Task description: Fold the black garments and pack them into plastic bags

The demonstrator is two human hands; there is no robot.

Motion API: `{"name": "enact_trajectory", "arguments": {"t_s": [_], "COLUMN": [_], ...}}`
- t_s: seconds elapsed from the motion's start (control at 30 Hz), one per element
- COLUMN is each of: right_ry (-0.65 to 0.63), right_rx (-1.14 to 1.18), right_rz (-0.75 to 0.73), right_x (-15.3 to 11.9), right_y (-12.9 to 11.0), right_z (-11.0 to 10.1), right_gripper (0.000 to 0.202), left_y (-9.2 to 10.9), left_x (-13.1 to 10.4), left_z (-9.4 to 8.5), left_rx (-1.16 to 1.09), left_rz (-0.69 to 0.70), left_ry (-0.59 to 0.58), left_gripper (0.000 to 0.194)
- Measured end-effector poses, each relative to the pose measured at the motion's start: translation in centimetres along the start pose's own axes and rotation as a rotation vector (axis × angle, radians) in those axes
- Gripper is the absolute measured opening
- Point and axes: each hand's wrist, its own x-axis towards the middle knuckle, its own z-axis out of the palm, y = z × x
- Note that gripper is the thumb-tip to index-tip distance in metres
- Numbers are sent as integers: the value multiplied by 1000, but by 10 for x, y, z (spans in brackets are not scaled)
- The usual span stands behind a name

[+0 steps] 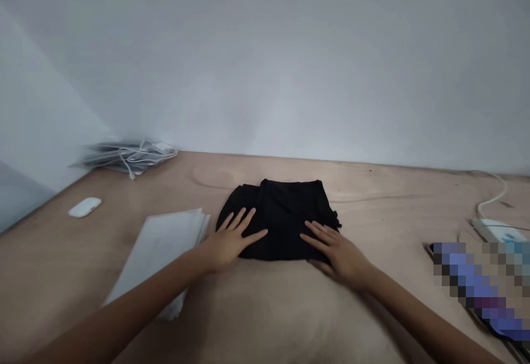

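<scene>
A black folded garment (290, 209) lies flat on the wooden tabletop; its exact kind I cannot make out. Its left side is rounded, and a small frayed or ruffled bit sticks out at the right edge. My left hand (229, 242) rests on its left front part with the fingers spread. On the right front corner lies my right hand (337, 251), fingers stretched out over the cloth and the thumb along the front edge. Neither hand grips the fabric. Under my left forearm is a stack of whitish translucent plastic sheets or bags (161, 248).
A white rounded case (85, 207) sits at the left. In the back left corner, white cables (144, 154) lie on a grey pile. At the right are a white box (503, 231), a cable (492, 190) and a pixelated flat object (476, 292). A wall (290, 77) bounds the table (256, 309) behind.
</scene>
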Motion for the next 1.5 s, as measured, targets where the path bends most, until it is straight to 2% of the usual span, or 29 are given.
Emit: {"name": "enact_trajectory", "arguments": {"t_s": [0.13, 0.27, 0.37, 0.47, 0.53, 0.6, 0.63, 0.7, 0.77, 0.87, 0.97, 1.1, 1.17, 1.27, 1.37, 1.43, 1.5], "right_ry": [41, 52, 69, 117, 191, 272, 306, 359, 394, 400, 398, 418, 429, 510, 592, 540, 440], "right_rx": [-48, -34, -22, -18, -24, -31, -28, 8, 57, 83, 75, 75, 76, 59, 54, 118, 218], "right_rz": [-56, -84, -85, -38, 37, 116, 149, 205, 274, 351, 372, 386, 394, 355, 160, 7, -85], "right_x": [34, 64, 83, 91, 84, 68, 59, 41, 29, 29, 35, 37, 36, 31, 22, 16, 12], "right_y": [41, 75, 93, 97, 90, 79, 74, 66, 64, 67, 67, 64, 61, 47, 12, -19, -48], "right_z": [0, -4, -6, -1, 6, 13, 16, 19, 19, 18, 18, 17, 15, 13, 16, 19, 22], "right_gripper": [61, 58, 55, 52, 55, 60, 64, 74, 80, 69, 55, 48, 50, 59, 47, 32, 24], "left_y": [-37, -67, -78, -74, -62, -43, -31, -8, 11, 25, 23, 11, 6, 10, 31, 50, 64], "left_x": [40, 75, 94, 101, 91, 66, 48, 6, -37, -86, -110, -124, -128, -127, -106, -82, -55], "left_z": [-14, -25, -34, -44, -46, -40, -34, -14, 10, 47, 73, 85, 82, 70, 58, 54, 54], "left_rx": [-58, -62, -51, -28, -8, 18, 32, 96, 181, 288, 339, 351, 364, 357, 240, 110, -16], "left_rz": [38, 18, -9, -45, -78, -122, -149, -203, -247, -419, -454, -443, -430, -412, -351, -278, -263], "left_ry": [-13, -25, -14, 27, 80, 175, 236, 474, 603, 677, 654, 586, 587, 656, 739, 732, 681], "left_gripper": [85, 83, 88, 89, 88, 84, 81, 74, 69, 70, 71, 81, 82, 72, 59, 54, 50]}}
